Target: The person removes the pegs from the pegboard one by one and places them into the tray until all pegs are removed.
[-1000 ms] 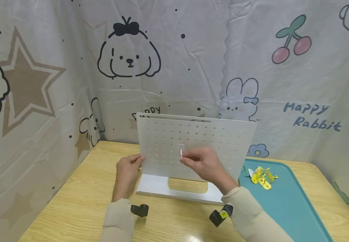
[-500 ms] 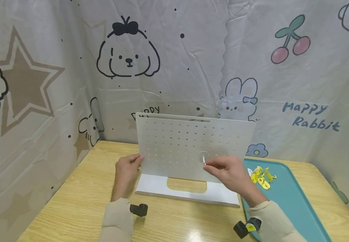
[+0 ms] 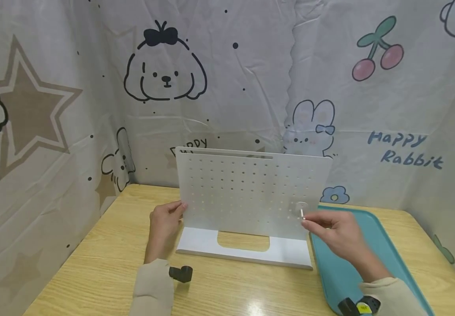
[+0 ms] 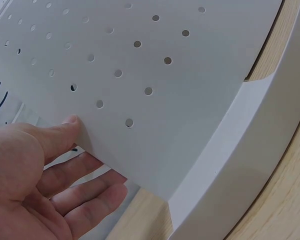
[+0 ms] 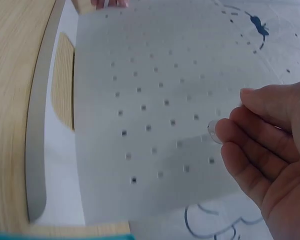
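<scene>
A white pegboard with rows of small holes stands upright on its white base on the wooden table. At its left edge, my left hand grips the board. The left wrist view shows the thumb on the front face and the fingers past the edge. My right hand pinches a small white stick-like piece with a clear round end near the board's lower right. The right wrist view shows that clear end close to the face; I cannot tell whether it touches.
A teal tray lies right of the board, partly behind my right hand and forearm. A printed curtain hangs behind and at both sides of the table. The base has a wide cut-out showing wood.
My right hand has moved from the board's middle to its lower right with the small white piece. Yellow pieces on the tray are now hidden behind it. My left hand stays at the edge.
</scene>
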`<state>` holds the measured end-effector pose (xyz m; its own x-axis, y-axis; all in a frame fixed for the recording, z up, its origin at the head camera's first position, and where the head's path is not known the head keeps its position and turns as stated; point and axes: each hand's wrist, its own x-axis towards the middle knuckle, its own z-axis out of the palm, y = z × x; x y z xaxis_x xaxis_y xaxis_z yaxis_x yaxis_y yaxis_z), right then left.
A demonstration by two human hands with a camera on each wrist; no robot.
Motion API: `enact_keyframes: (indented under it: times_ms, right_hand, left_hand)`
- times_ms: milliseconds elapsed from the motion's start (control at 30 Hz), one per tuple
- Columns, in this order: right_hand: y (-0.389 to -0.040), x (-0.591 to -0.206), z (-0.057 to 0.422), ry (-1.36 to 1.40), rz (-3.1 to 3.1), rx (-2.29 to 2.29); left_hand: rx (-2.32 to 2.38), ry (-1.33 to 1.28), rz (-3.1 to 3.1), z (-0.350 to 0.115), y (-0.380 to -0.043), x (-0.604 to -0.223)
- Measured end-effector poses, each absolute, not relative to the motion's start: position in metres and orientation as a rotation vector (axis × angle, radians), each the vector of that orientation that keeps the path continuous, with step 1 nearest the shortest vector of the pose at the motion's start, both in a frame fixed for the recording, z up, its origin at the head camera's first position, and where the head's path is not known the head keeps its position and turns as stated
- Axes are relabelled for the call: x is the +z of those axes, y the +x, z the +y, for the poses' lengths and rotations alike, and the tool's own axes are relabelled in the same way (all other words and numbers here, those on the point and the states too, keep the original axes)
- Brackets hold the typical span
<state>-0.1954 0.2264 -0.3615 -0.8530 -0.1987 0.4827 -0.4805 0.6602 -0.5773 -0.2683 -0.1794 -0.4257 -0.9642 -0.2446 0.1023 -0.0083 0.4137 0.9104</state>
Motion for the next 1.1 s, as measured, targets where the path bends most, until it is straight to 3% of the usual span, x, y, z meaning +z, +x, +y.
enact_keyframes:
  times_ms: [633, 1100]
  right_hand:
    - [-0.203, -0.388, 0.280, 0.202, -2.733, 1.014]
    - [-0.221, -0.428, 0.299, 0.003, -2.908, 1.050]
  left_hand:
    - [-1.538, 0.220, -2.461, -0.181, -0.268, -0.424]
    - [-1.560, 0.242, -2.465, -0.178, -0.267, -0.426]
